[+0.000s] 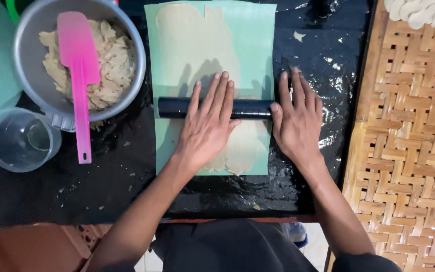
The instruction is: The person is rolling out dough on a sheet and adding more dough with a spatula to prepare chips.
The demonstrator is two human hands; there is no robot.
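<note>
Glossy black sheet (127, 176) covers the table; woven mat (409, 151) at right.

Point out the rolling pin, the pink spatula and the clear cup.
rolling pin (174, 108), head view, bare left end of the dark tube.
pink spatula (78, 48), head view, middle of the blade.
clear cup (20, 139), head view, inside the bottom.

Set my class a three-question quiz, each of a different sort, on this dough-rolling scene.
1. True or false: both hands press flat on the black rolling pin.
2. What lies in the metal bowl on the dough scraps? A) a whisk B) a pink spatula C) a knife
3. What colour is the sheet under the rolled dough?

Key: 1 true: left hand, right hand. 2 B. 3 Light green.
</note>
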